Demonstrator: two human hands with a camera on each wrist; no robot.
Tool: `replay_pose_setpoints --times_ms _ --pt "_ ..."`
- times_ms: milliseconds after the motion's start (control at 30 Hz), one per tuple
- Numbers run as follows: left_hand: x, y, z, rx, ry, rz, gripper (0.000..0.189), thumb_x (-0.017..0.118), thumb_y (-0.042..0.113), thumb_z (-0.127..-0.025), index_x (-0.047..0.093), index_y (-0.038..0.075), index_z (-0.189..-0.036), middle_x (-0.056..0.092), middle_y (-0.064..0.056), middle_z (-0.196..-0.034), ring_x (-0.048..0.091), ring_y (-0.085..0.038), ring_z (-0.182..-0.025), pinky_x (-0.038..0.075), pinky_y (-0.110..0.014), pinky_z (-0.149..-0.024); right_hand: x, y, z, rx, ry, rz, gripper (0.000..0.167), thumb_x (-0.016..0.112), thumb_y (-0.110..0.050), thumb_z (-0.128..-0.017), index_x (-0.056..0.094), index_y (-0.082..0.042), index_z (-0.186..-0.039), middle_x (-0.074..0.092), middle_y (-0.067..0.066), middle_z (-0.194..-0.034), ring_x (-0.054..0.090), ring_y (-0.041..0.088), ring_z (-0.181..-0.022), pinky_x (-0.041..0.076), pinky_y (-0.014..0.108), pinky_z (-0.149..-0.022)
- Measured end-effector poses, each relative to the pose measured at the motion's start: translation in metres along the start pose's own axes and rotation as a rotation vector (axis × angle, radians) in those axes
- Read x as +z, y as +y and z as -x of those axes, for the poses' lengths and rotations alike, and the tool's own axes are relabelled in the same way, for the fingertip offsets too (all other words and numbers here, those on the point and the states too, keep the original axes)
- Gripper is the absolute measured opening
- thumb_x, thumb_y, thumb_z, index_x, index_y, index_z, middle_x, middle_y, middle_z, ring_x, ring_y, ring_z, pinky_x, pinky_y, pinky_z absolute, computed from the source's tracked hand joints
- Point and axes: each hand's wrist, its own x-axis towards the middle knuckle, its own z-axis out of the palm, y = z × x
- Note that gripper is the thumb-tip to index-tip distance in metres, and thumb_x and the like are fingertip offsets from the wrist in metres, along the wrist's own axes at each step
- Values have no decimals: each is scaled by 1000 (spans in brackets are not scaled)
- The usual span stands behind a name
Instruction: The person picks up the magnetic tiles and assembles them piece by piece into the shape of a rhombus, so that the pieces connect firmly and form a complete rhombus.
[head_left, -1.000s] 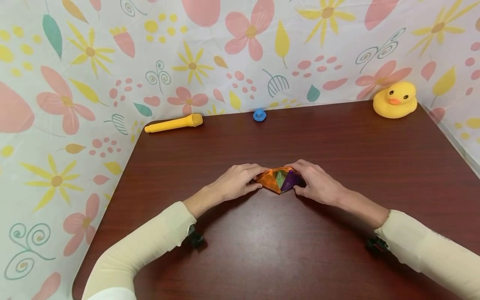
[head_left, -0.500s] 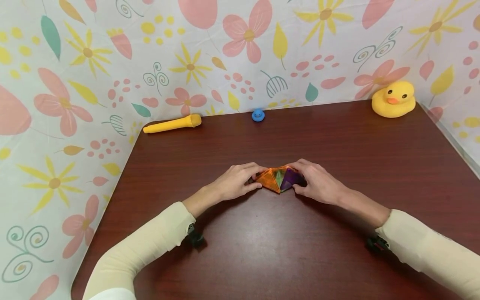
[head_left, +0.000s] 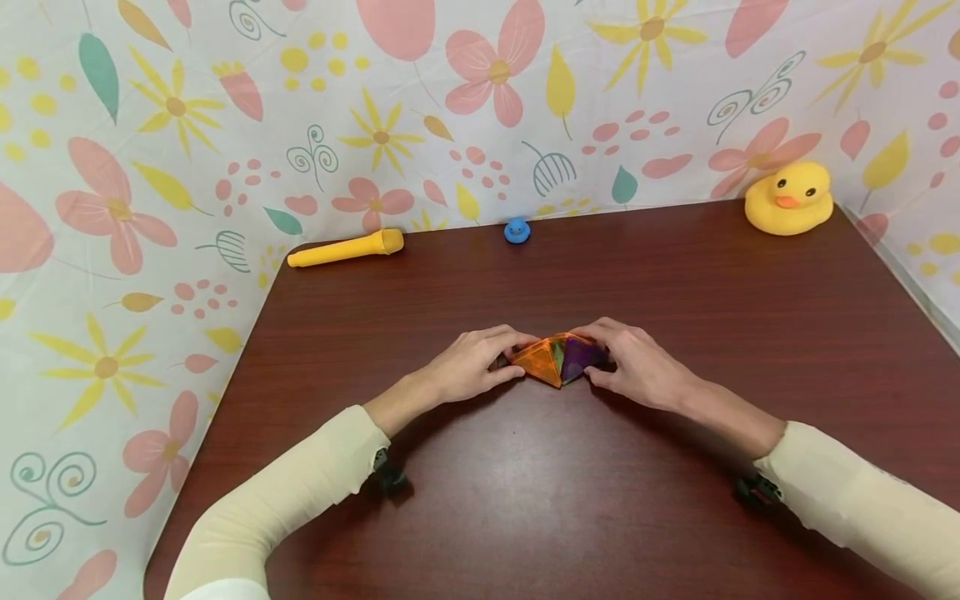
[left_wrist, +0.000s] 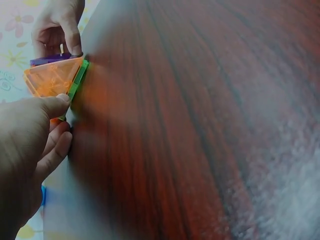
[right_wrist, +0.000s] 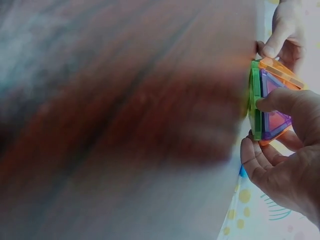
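Translucent magnetic tiles stand joined in a low shape at mid-table in the head view. An orange triangular tile (head_left: 538,363) leans up at the left and a purple triangular tile (head_left: 581,358) at the right. Beneath them lies a green tile (right_wrist: 256,102), of which only a sliver shows between them from above. My left hand (head_left: 480,363) pinches the orange tile's outer corner, thumb in front and fingers behind. My right hand (head_left: 637,363) holds the purple side, its thumb pressed on that tile in the right wrist view. More orange shows at the back, partly hidden by the hands.
On the dark wooden table (head_left: 480,517), a yellow toy microphone (head_left: 345,248), a small blue duck (head_left: 517,231) and a large yellow duck (head_left: 789,200) line the back edge. A flowered cloth (head_left: 420,100) hangs behind and at the sides.
The purple tile has tipped left toward the orange tile, so less of the green shows between them. Both hands have stayed nearly in place.
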Motion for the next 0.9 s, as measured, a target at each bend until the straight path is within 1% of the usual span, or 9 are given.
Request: replay_pose_setpoints --times_ms 200,400,633,767,900 --pt "0 2 1 15 31 44 48 75 26 -102 61 18 -147 67 3 -120 62 -5 -86 53 -22 -69 -2 -1 -1 -2 13 -12 58 83 2 -88 62 1 -142 65 17 -127 65 23 -89 60 35 -74" --pt "0 3 0 21 47 28 47 75 27 -102 61 19 -147 68 5 -121 63 -4 -89 53 -21 -70 -1 -1 0 -8 22 -17 56 81 4 -88 62 2 -141 65 17 -127 68 23 -92 60 35 -75" --pt "-1 3 -2 25 52 17 46 74 27 -103 62 18 -146 70 4 -122 63 -3 -87 53 -19 -69 1 -3 -2 -31 28 -57 60 85 -3 -89 60 1 -144 68 17 -129 69 25 -98 62 40 -79" --pt "-2 5 -5 19 55 -4 44 73 29 -104 63 19 -145 70 4 -121 63 -4 -84 52 -20 -69 3 -6 -4 -16 18 -72 61 84 -10 -93 59 0 -148 72 17 -126 70 21 -93 61 35 -75" --pt "-3 5 -5 12 53 -25 43 73 30 -104 63 20 -145 70 5 -120 63 -5 -83 52 -21 -68 4 -8 -5 17 6 -82 61 82 -14 -96 58 0 -149 74 16 -120 69 18 -87 59 29 -70"
